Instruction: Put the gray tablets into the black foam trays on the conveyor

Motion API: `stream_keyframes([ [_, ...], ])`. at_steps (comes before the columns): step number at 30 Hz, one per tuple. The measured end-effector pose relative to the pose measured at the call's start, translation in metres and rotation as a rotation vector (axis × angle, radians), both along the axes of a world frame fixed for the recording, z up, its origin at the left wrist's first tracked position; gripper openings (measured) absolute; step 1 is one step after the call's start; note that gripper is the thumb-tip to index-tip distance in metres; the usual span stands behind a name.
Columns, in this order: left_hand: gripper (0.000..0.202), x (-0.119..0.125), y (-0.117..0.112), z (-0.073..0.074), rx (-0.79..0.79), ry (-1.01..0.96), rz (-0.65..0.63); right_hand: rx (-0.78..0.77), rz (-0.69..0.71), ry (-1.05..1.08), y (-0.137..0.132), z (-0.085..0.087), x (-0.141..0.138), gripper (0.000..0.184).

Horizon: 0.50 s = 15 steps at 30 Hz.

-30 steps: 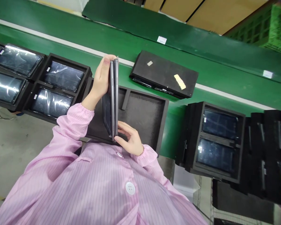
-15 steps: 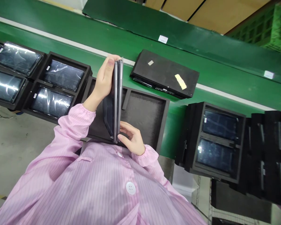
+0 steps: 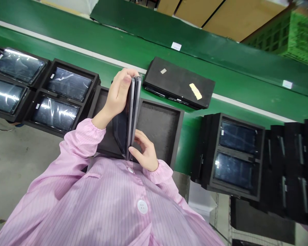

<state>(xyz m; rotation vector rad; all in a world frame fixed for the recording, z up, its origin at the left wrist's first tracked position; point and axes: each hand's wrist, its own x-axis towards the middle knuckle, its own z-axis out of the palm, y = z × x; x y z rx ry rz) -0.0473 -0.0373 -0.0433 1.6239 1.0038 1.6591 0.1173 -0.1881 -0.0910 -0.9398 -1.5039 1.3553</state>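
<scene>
Two slim tablets (image 3: 131, 112) stand on edge, face to face, between my hands, with a narrow gap between their upper ends. My left hand (image 3: 119, 90) is closed around their far end, thumb on the near edge and fingers over the top. At the near end, my right hand (image 3: 145, 150) pinches them, its thumb on the edge and its fingers behind. Below them lies a black foam tray (image 3: 160, 124) with a divider; its bare compartment shows on the right.
Foam trays holding film-covered tablets (image 3: 56, 112) line the left. A closed black foam box (image 3: 179, 80) with a yellow sticker stands beyond my hands on the green bench (image 3: 190, 136). On the right are a tray with two tablets (image 3: 236, 171) and upright black trays (image 3: 290, 164).
The upper ends of the two tablets have spread slightly apart. My left hand and the tablets' far end have moved a little right and nearer to me. My right hand keeps its pinch.
</scene>
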Motion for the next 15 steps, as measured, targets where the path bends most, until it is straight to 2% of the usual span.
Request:
stream_keyframes([
  [4, 0.053, 0.000, -0.009, 0.003, 0.063, 0.081, -0.007, 0.094, -0.043, -0.066, 0.005, 0.008, -0.007, 0.053],
  [8, 0.056, 0.005, -0.023, 0.012, 0.097, 0.115, 0.012, 0.101, -0.062, -0.140, 0.007, 0.017, -0.018, 0.063],
  [10, 0.055, 0.009, -0.029, 0.016, 0.133, 0.101, 0.033, 0.085, -0.085, -0.168, 0.007, 0.019, -0.022, 0.063],
  [12, 0.050, 0.010, -0.031, 0.011, 0.143, 0.023, 0.137, 0.061, -0.110, -0.179, 0.006, 0.019, -0.025, 0.057],
  [15, 0.045, 0.003, -0.025, -0.013, -0.019, -0.207, 0.312, 0.015, -0.118, -0.180, 0.002, 0.016, -0.025, 0.051],
])
